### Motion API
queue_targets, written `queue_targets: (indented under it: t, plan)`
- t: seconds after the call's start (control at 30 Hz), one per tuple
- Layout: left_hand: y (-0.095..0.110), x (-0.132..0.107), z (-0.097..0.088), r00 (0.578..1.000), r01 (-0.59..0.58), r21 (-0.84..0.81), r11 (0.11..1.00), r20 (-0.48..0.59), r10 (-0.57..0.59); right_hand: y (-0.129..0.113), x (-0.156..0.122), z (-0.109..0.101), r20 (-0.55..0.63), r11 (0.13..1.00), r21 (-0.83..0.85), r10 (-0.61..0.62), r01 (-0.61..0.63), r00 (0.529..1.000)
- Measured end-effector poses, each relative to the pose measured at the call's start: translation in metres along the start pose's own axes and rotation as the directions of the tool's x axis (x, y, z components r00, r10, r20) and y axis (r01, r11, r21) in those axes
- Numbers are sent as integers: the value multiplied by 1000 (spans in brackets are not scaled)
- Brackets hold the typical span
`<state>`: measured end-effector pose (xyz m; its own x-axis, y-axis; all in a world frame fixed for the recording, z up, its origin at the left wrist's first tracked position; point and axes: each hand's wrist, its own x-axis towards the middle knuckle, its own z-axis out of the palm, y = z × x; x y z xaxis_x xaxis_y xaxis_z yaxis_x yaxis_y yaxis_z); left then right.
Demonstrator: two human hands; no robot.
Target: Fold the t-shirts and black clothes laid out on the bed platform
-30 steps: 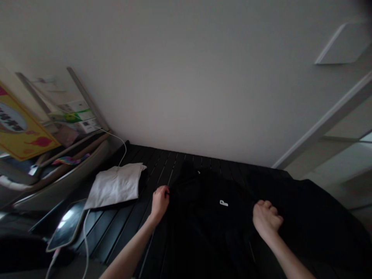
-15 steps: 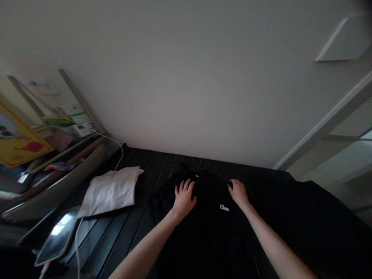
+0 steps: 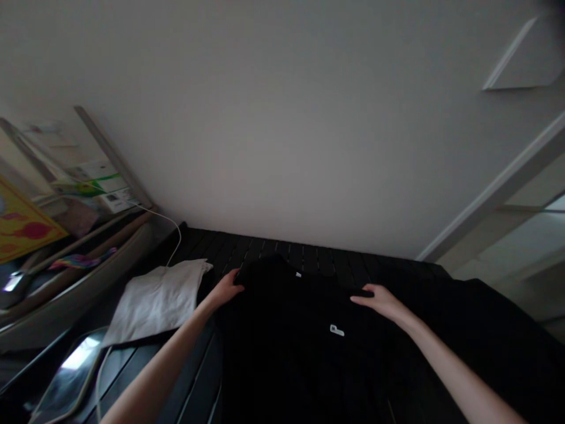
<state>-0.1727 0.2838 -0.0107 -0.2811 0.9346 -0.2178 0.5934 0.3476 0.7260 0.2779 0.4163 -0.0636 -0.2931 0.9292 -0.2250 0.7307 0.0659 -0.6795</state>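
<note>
A black shirt [image 3: 291, 359] lies spread over the dark slatted table, its neckline toward the wall. A small white tag shows at the collar and a white logo [image 3: 336, 330] on the chest. My left hand [image 3: 226, 288] pinches the shirt at its left shoulder. At the right shoulder, my right hand [image 3: 378, 299] grips the fabric between thumb and fingers. The shirt's lower part is too dark to make out.
Left of the shirt lies a folded light-coloured cloth [image 3: 159, 300], with a phone [image 3: 73, 371] and white cable beside it. More black fabric [image 3: 468, 330] covers the right side. A pale wall [image 3: 300, 147] rises behind the slatted table [image 3: 220, 241].
My left hand has moved left from lying spread on the shirt to pinching its shoulder. My right hand has shifted slightly right. The shirt's upper part is now spread wider and flatter.
</note>
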Motion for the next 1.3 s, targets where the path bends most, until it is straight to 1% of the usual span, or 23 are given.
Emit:
queue_targets:
  t: [0.07,0.1,0.17,0.2,0.27,0.33,0.43,0.5,0.53,0.57,0.6,0.67,0.73,0.77,0.83,0.9,0.97,1.0,1.07,1.13,1.2,1.23,1.3]
  plan:
    - [6,6,-21,993,22,-72,997,114,-14,-3,8,-22,-30,995,96,11,-8,999]
    - [10,8,-30,983,43,-127,991,182,-19,-6,12,-32,-64,995,101,-13,19,998]
    - [17,12,-45,964,82,-223,971,267,-20,-13,23,-50,-111,991,54,-118,125,987]
    - [21,15,-50,969,71,-234,970,248,-11,-17,29,-58,-132,984,0,-174,176,976]
    - [31,24,-57,993,-6,-171,985,113,26,-26,42,-72,-199,963,-165,-244,213,949]
    - [41,38,-59,997,-77,-74,994,-19,76,-37,53,-84,-326,928,-344,-264,146,908]
    - [55,56,-49,983,-113,0,994,-143,111,-54,64,-87,-515,856,-516,-304,-7,801]
    - [60,61,-32,957,-96,100,990,-265,120,-66,64,-75,-577,806,-586,-345,-81,741]
    - [62,61,-20,935,-83,189,978,-324,142,-72,62,-63,-574,782,-616,-365,-93,732]
    - [62,59,-6,912,-78,295,952,-364,188,-76,59,-47,-548,760,-645,-386,-81,742]
    - [62,55,9,892,-82,412,908,-376,252,-79,56,-29,-498,741,-670,-406,-43,766]
    - [56,45,42,885,-166,570,805,-274,376,-78,47,12,-352,708,-702,-438,76,827]
    - [45,35,73,909,-234,610,758,-139,392,-68,38,53,-242,703,-697,-412,138,878]
    - [37,30,87,924,-233,613,755,-102,368,-61,33,71,-214,716,-685,-374,134,903]
    - [22,23,106,945,-207,612,763,-77,318,-43,27,97,-206,760,-645,-269,76,941]
    - [9,19,115,947,-209,608,766,-71,315,-26,21,109,-225,793,-609,-184,10,957]
    - [1,15,113,939,-234,608,758,-61,339,-14,17,111,-247,807,-590,-141,-34,959]
    - [-1,13,109,935,-228,614,755,-77,345,-10,15,110,-257,808,-587,-129,-49,958]
    - [-3,9,96,921,-162,632,758,-179,346,-4,10,106,-273,807,-586,-115,-70,955]
    - [-6,5,77,884,-24,633,774,-348,312,-2,5,105,-282,804,-588,-107,-84,953]
    - [-10,4,55,843,150,601,785,-493,215,-2,2,104,-283,801,-592,-105,-87,953]
    - [-13,4,43,838,229,585,778,-525,148,-3,1,104,-282,800,-594,-103,-89,954]
    - [-20,8,20,859,321,580,749,-511,28,-4,-1,105,-280,798,-595,-94,-96,955]
